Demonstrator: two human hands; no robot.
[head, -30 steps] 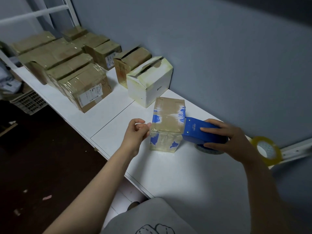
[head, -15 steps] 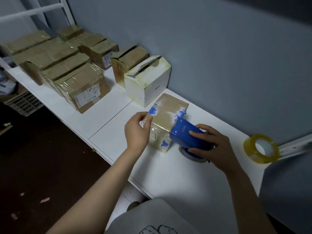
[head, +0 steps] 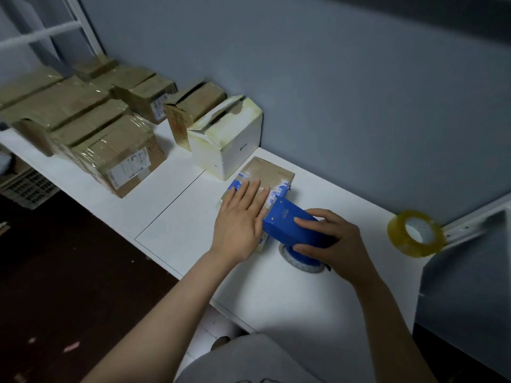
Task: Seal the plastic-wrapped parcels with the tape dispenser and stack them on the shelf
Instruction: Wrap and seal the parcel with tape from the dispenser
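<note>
A small brown parcel (head: pixel 269 172) with blue and white print lies on the white shelf (head: pixel 177 225). My left hand (head: pixel 239 219) lies flat on top of it, fingers straight, pressing down. My right hand (head: pixel 329 241) grips the blue tape dispenser (head: pixel 287 225), whose front edge meets the parcel's right side next to my left fingers. The dispenser's tape roll (head: pixel 301 262) sits under it against the shelf. Much of the parcel's near part is hidden by my left hand.
A white box (head: pixel 229 142) and an open brown box (head: pixel 190 109) stand just behind the parcel. Several wrapped brown parcels (head: pixel 121 156) fill the shelf's left end. A spare roll of clear tape (head: pixel 414 233) stands at the right by a metal rail. Dark floor lies below left.
My left hand has moved from pinching the parcel's left edge to lying flat on its top. The parcel has tipped over flatter, and the dispenser has followed up along its side.
</note>
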